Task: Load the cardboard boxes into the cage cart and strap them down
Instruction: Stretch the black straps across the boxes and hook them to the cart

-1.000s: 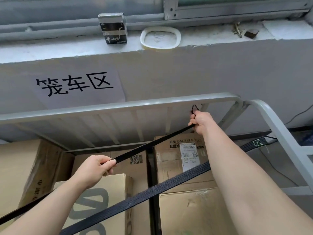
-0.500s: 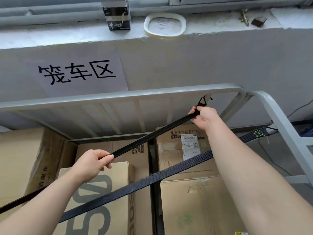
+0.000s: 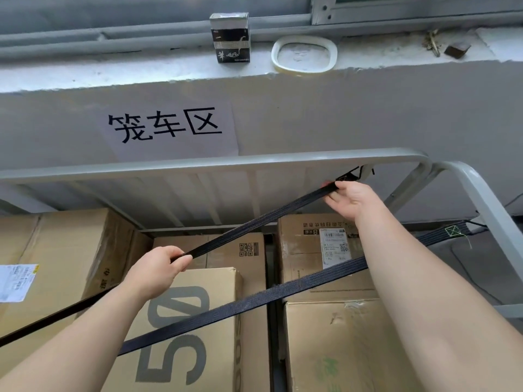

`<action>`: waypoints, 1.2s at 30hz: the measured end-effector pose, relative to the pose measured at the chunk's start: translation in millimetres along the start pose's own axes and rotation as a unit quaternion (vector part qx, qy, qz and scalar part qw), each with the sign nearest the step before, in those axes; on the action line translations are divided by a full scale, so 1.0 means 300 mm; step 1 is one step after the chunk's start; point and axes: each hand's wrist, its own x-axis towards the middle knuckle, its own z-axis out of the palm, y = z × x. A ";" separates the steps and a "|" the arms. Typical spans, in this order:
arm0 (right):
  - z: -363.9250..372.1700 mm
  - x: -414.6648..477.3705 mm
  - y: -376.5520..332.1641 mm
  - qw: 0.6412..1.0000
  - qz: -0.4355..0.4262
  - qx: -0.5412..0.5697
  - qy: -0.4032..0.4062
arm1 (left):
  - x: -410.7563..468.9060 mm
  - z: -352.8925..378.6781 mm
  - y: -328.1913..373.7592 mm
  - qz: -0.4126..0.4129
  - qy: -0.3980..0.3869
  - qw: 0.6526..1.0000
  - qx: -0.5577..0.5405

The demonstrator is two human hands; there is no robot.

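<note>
Several cardboard boxes (image 3: 203,321) stand packed inside the grey cage cart (image 3: 215,162). A black strap (image 3: 254,222) runs diagonally from the lower left up to the cart's back rail. My left hand (image 3: 157,271) pinches this strap at its middle. My right hand (image 3: 349,198) holds the strap's far end just under the rail's right corner, where a small black hook or buckle shows. A second black strap (image 3: 271,294) crosses the box tops lower down and reaches the right side frame (image 3: 486,210).
A grey wall with a paper sign (image 3: 167,128) rises behind the cart. On the ledge above sit a small dark carton (image 3: 230,38) and a tape roll (image 3: 304,53). Bare floor lies to the right of the cart.
My right hand has shifted the strap end rightwards along the rail toward the corner. The left hand keeps its pinch. The camera tilted, so the ledge sits lower in view.
</note>
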 end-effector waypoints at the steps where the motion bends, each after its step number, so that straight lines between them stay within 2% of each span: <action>1: 0.002 0.001 0.003 1.000 0.004 -0.011 0.005 | 0.004 0.002 -0.005 -0.002 -0.001 1.000 0.007; 6: 0.007 -0.033 0.021 0.996 0.012 -0.083 0.024 | 0.004 0.006 -0.002 -0.008 0.002 1.000 0.023; 10: -0.012 -0.085 0.027 0.972 -0.014 -0.222 0.078 | -0.027 -0.007 0.017 0.002 0.008 0.999 0.044; 12: -0.025 -0.137 0.031 0.942 -0.042 -0.314 0.111 | -0.059 -0.026 0.030 0.011 0.019 0.998 0.067; 14: -0.044 -0.212 0.035 0.895 -0.092 -0.415 0.138 | -0.100 -0.048 0.049 0.030 0.036 0.995 0.089; 19: -0.112 -0.466 0.036 0.785 -0.191 -0.576 0.122 | -0.231 -0.106 0.124 0.095 0.074 0.987 0.110; 27: -0.299 -1.002 0.097 0.721 -0.214 -0.639 0.159 | -0.525 -0.170 0.221 0.196 0.098 0.972 0.086; 32: -0.489 -1.365 0.206 0.702 -0.209 -0.648 0.206 | -0.764 -0.137 0.239 0.263 0.069 0.960 0.065; 36: -0.673 -1.599 0.304 0.709 -0.183 -0.631 0.256 | -0.953 -0.055 0.278 0.311 0.038 0.948 0.059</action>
